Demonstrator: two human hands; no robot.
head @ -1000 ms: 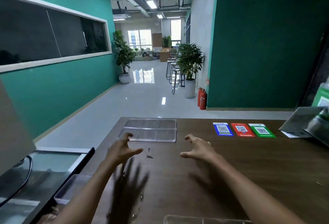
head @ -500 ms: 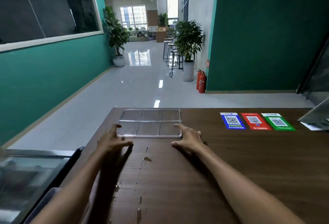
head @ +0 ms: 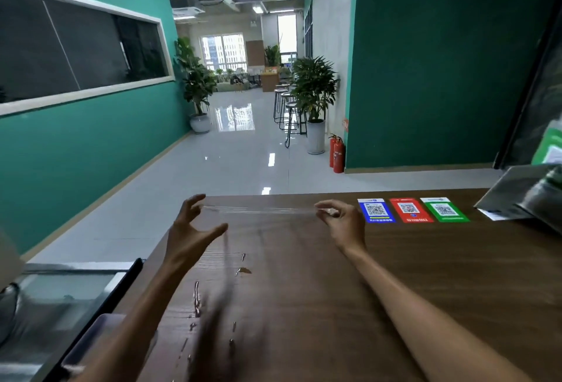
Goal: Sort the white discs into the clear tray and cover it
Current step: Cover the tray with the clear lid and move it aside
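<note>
Your right hand (head: 340,219) has a pinching grip on 1 end of the clear tray (head: 258,210), and your left hand (head: 191,229) holds the other end with fingers spread wide, keeping it edge-on above the far side of the surface (head: 425,275). No white discs show, so sorting and covering look undone.

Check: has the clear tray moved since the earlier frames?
Yes. The clear tray is lifted off the table, seen edge-on between both hands, left of the blue card.
</note>
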